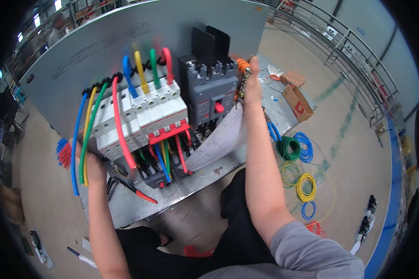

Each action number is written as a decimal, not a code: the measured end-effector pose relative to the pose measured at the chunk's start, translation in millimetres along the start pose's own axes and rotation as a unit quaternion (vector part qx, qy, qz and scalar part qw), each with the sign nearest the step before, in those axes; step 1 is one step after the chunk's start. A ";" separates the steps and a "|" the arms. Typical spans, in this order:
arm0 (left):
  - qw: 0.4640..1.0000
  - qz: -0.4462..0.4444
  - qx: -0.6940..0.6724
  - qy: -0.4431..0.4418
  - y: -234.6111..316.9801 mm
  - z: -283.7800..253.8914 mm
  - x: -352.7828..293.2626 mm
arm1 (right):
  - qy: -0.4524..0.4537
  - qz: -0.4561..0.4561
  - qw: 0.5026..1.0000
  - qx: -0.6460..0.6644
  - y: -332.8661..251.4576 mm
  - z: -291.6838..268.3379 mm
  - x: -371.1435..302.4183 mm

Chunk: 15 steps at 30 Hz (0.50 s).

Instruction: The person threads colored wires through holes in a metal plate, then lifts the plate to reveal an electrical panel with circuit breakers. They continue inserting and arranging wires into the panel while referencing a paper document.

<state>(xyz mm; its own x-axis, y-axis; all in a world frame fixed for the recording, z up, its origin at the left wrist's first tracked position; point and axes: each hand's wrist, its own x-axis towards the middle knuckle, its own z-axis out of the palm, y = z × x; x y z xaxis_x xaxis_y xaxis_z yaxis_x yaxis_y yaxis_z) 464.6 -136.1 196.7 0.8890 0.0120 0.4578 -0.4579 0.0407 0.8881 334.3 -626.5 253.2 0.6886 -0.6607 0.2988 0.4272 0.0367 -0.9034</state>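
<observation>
A large grey metal mounting plate [102, 51] stands tilted in front of me. My right hand [252, 86] grips its right side beside some orange ribbed insulators [242, 65], thumb up. My left hand [94, 168] is at its lower left edge, fingers mostly hidden behind wires and breakers. White miniature circuit breakers [160, 111] are mounted on the plate, with blue, yellow, green and red wires [121, 123] running into or hanging past them. To their right sits a grey moulded-case circuit breaker [214, 95] with a red lever. A printed paper sheet [221, 139] hangs below it.
Under the plate is a metal-topped table [172, 200], with red-handled pliers [145, 196] by my left forearm. A cardboard box [297, 103] and small parts lie at its right. Coils of green wire [288, 148] and yellow wire [306, 187] are on the right. Railings [349, 44] stand beyond.
</observation>
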 end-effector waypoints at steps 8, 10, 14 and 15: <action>0.991 -0.037 -0.127 -0.007 13.8 11.8 -6.2 | -0.006 0.002 1.000 0.001 -6.5 13.6 -7.3; 0.991 -0.043 -0.124 -0.006 16.5 18.6 -6.9 | -0.006 0.023 1.000 0.000 -14.8 10.3 -11.0; 0.992 -0.035 -0.124 -0.009 20.1 20.4 -7.6 | -0.005 0.025 1.000 -0.014 -7.5 6.3 -7.6; 0.990 -0.039 -0.135 -0.006 20.7 20.7 -7.4 | 0.000 0.025 1.000 -0.014 -8.1 7.8 -8.0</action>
<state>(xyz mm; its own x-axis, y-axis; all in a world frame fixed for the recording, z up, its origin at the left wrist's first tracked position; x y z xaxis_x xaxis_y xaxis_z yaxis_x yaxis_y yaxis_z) 448.4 -156.0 212.6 0.9203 -0.0134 0.3910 -0.3685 0.3057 0.8779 330.0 -615.7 260.5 0.7090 -0.6584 0.2526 0.3758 0.0496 -0.9254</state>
